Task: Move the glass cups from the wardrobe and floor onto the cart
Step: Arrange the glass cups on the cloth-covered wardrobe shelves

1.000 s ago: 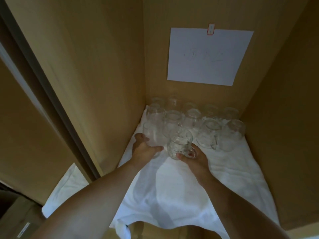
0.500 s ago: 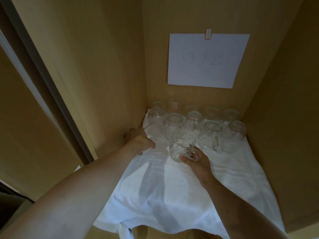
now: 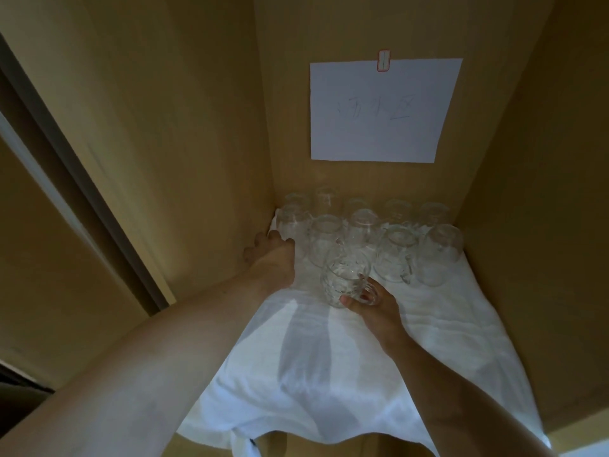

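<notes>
Several clear glass cups [image 3: 395, 252] with handles stand in two rows at the back of the wardrobe, on a white cloth [image 3: 329, 374]. In front of them my right hand [image 3: 372, 305] grips one glass cup [image 3: 344, 275] by its handle, just above the cloth. My left hand [image 3: 272, 255] reaches into the back left corner with its fingers spread against the side wall. Its thumb is at the base of the leftmost cup [image 3: 291, 225], and nothing shows inside that hand.
Wooden wardrobe walls [image 3: 164, 127] close in on the left, back and right. A white paper sheet [image 3: 382, 110] is taped to the back wall. The cloth hangs over the shelf's front edge. A door frame [image 3: 82, 209] runs along the left.
My left hand has moved left and back toward the side wall, and the cup seen at it a second ago no longer shows. My right hand keeps its cup in about the same place.
</notes>
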The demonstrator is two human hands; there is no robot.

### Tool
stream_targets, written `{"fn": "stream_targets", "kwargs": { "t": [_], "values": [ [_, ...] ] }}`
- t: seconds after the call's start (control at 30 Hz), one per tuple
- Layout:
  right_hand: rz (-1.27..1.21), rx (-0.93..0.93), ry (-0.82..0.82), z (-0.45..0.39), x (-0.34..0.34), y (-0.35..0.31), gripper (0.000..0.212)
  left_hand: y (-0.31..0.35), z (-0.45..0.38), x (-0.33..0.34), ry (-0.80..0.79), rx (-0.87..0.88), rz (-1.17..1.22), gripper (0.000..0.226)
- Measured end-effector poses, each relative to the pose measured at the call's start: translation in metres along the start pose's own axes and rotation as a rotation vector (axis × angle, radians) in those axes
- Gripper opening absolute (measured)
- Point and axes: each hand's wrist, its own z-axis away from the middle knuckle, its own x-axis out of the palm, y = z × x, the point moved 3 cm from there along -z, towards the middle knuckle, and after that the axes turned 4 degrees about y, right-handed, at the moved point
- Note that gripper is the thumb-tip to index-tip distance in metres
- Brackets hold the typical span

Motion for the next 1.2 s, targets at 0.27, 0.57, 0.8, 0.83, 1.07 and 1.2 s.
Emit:
{"fn": "stream_targets", "kwargs": {
  "t": [0.27, 0.57, 0.8, 0.83, 1.07, 1.2],
  "values": [
    [-0.005, 0.024, -0.011, 0.001, -0.003, 0.000, 0.064, 0.004, -0.008, -0.007, 0.136, 0.091, -0.025, 0.054],
    [-0.044, 0.155, -0.074, 0.000, -0.018, -0.017, 0.064, -0.007, -0.030, 0.002, 0.019, 0.169, 0.170, 0.068],
    [-0.067, 0.145, -0.065, 0.000, -0.018, -0.024, 0.052, -0.005, -0.042, 0.008, 0.017, 0.235, 0.203, 0.079],
    [-0.072, 0.138, -0.060, 0.000, -0.016, -0.026, 0.051, -0.005, -0.042, 0.010, 0.020, 0.230, 0.201, 0.079],
    [0.021, 0.119, -0.057, 0.001, -0.021, -0.047, 0.047, -0.008, -0.046, 0.014, 0.022, 0.241, 0.215, 0.081],
    [0.367, -0.107, -0.174, -0.003, -0.023, -0.080, 0.046, -0.007, -0.046, 0.015, 0.036, 0.251, 0.223, 0.077]
  ]
}}
